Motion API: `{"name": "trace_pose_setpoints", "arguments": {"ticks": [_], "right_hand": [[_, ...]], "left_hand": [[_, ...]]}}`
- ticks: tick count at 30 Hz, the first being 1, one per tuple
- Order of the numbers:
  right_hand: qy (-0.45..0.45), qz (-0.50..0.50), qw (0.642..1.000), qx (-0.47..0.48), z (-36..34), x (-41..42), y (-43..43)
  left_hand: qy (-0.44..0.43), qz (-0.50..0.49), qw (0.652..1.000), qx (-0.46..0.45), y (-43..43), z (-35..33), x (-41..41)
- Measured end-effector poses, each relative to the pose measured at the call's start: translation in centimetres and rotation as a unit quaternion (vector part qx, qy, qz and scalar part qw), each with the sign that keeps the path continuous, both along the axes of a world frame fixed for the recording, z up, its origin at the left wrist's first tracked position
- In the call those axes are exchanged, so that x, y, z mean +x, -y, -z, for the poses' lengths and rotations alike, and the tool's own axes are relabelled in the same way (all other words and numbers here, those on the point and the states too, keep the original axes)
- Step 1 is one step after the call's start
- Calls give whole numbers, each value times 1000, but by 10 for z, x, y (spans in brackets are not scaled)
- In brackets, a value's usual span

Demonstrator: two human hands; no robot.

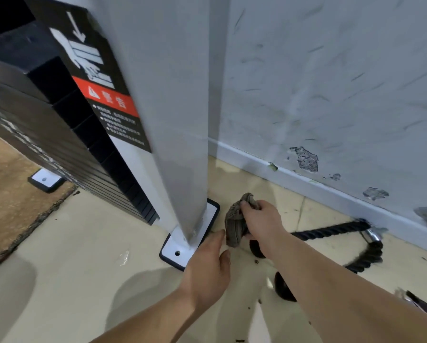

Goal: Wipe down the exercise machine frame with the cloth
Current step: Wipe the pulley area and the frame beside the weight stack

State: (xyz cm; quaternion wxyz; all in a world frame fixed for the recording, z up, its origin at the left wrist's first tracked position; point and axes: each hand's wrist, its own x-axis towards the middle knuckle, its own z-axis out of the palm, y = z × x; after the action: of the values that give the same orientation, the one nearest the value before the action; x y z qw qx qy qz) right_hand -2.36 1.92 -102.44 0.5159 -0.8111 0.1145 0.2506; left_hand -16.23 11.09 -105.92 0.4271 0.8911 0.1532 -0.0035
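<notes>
Your right hand [262, 219] holds the grey-brown cloth [236, 224] low, close above the floor [83, 243]. Its grip is closed around the crumpled cloth, which hangs down from the curled fingers. The cloth is just to the right of the foot of the white upright post [172, 120] of the exercise machine, near the post but apart from it.

Your left hand [207, 266] is nearer to you and its grip is spread: the fingers are straight and the thumb stands apart. Its fingertips lie at the right edge of the white base plate [180, 248] and just beside the lower end of the cloth. Whether they touch the cloth, I cannot tell.

On the left face of the post there is a black and red warning label [103, 95], and to the left of it stands the black weight stack [59, 144]. To the right a black rope handle [331, 230] lies on the floor near the scuffed wall [331, 82], partly hidden by your right forearm.
</notes>
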Motion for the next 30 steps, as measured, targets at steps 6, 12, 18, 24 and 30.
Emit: {"name": "trace_pose_setpoints", "arguments": {"ticks": [6,12,18,24,30], "right_hand": [[104,-139,984,-28,33,23,-27],[104,-280,954,40,67,48,-56],[229,-463,854,-60,110,58,-50],[174,-564,802,-94,115,88,-72],[224,-555,799,-48,121,85,-46]], "left_hand": [[-13,-11,999,50,-16,11,1],[-61,50,995,60,-25,-2,-11],[-107,4,986,127,-15,3,-21],[-139,-78,980,119,2,9,-14],[-146,-110,976,121,5,6,-15]]}}
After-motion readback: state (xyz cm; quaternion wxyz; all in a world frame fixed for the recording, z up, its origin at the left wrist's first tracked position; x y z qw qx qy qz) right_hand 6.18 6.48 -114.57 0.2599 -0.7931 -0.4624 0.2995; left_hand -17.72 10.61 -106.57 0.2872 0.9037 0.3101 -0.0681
